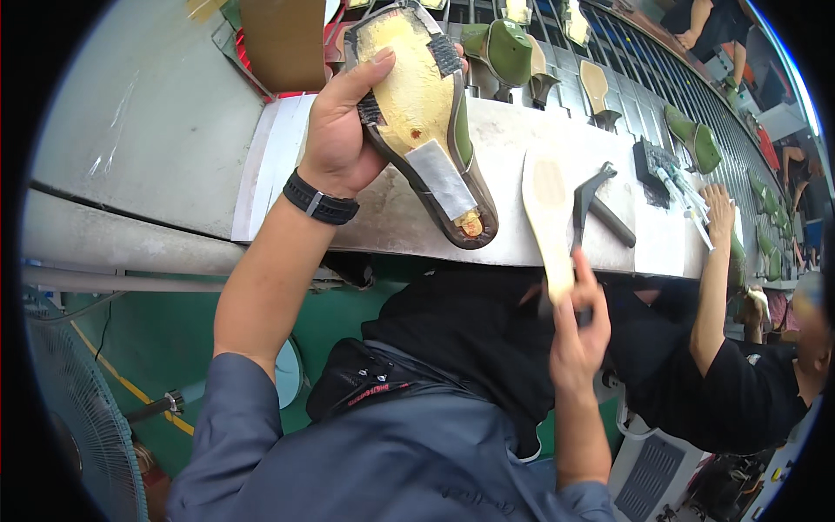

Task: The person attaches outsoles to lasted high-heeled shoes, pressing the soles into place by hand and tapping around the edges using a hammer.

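Fingers of the left hand (pixel 337 143) are wrapped round an upturned shoe (pixel 409 100), thumb pressed on its yellow underside, the other fingertips showing at the far edge. The shoe is held above the near side of the pale table (pixel 504 139), heel end toward the person, a whitish patch (pixel 442 180) near that heel. The right hand (pixel 580 339) grasps a cream sole (pixel 548 209) by its narrow end, thumb and fingers closed on it, its broad end pointing away; that hand is a bit blurred. Just beside it lies a black tool (pixel 611 219). Farther right, a co-worker's hand (pixel 718 209) is near some white sticks (pixel 683 191). Beyond the table, green shoes (pixel 509 52) stand on a slatted rack (pixel 639 91).
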Demonstrator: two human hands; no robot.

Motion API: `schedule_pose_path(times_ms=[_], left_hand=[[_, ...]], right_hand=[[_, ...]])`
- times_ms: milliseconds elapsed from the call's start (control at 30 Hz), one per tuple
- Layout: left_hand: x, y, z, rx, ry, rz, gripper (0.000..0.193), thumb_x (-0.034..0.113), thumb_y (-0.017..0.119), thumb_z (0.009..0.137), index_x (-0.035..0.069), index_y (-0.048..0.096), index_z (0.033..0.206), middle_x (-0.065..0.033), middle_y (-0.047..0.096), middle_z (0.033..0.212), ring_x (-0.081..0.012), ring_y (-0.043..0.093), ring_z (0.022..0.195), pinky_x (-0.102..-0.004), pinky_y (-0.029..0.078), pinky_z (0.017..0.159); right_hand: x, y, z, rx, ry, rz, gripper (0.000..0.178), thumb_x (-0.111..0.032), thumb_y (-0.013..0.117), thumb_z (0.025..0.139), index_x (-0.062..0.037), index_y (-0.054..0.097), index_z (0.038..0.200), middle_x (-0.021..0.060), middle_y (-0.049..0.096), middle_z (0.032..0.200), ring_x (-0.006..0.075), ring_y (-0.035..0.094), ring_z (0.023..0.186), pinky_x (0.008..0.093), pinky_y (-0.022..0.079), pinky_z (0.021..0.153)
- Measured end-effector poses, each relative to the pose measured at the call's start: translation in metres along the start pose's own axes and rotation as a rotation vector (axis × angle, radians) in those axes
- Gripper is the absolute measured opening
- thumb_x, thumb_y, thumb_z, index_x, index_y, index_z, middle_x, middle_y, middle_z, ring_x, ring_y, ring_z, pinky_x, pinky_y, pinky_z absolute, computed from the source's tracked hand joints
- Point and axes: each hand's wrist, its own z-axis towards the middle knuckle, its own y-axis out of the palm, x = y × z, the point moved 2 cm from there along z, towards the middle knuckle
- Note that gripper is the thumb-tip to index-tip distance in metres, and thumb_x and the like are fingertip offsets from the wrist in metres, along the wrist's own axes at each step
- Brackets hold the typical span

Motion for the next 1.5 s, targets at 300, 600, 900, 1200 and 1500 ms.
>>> schedule_pose_path(times_ms=[300, 600, 900, 1200, 1500], left_hand=[[-0.013, 0.044, -0.002, -0.117, 0.052, 0.102, 0.061, 0.025, 0.055, 0.101, -0.008, 0.04, 0.151, -0.0313, 0.054, 0.145, -0.0381, 0.055, 0.137, -0.047, 0.045, 0.116], [0.017, 0.092, -0.018, -0.289, 0.05, 0.238, 0.051, 0.015, 0.063, 0.102, -0.002, 0.048, 0.148, -0.0302, 0.061, 0.138, -0.0372, 0.063, 0.128, -0.0475, 0.052, 0.109], [0.017, 0.097, -0.021, -0.363, -0.059, 0.1, 0.103, 0.074, 0.063, 0.088, -0.01, 0.048, 0.144, -0.0313, 0.057, 0.142, -0.0392, 0.061, 0.13, -0.0498, 0.05, 0.111], [0.02, 0.108, -0.035, -0.27, -0.033, 0.298, 0.103, 0.061, 0.085, 0.075, -0.011, 0.052, 0.141, -0.0298, 0.06, 0.138, -0.0371, 0.062, 0.129, -0.0496, 0.049, 0.111], [0.02, 0.106, -0.038, -0.326, 0.006, 0.309, 0.089, 0.052, 0.081, 0.082, -0.01, 0.053, 0.14, -0.0294, 0.061, 0.138, -0.0363, 0.063, 0.128, -0.0492, 0.049, 0.111]], right_hand=[[0.022, 0.011, -0.019, -0.118, 0.58, 0.51, 0.024, -0.004, 0.065, 0.096, 0.0096, 0.065, 0.116, 0.0193, 0.074, 0.094, 0.0263, 0.075, 0.079, 0.0405, 0.064, 0.073], [-0.071, 0.054, 0.008, -0.234, 0.055, 0.483, 0.021, -0.009, 0.063, 0.102, 0.0096, 0.068, 0.11, 0.0207, 0.074, 0.101, 0.0237, 0.075, 0.084, 0.0345, 0.063, 0.071], [-0.099, 0.079, 0.041, -0.35, -0.046, 0.336, 0.025, -0.016, 0.064, 0.105, 0.0073, 0.073, 0.099, 0.0075, 0.074, 0.084, 0.0101, 0.065, 0.073, 0.0252, 0.051, 0.063], [-0.1, 0.08, 0.035, -0.357, -0.102, 0.385, 0.026, -0.014, 0.064, 0.104, 0.0084, 0.073, 0.113, 0.0124, 0.077, 0.099, 0.0137, 0.069, 0.085, 0.0282, 0.056, 0.073], [-0.102, 0.081, 0.036, -0.329, -0.124, 0.336, 0.025, -0.014, 0.064, 0.104, 0.0074, 0.074, 0.113, 0.0126, 0.078, 0.102, 0.014, 0.071, 0.088, 0.0285, 0.057, 0.076]])
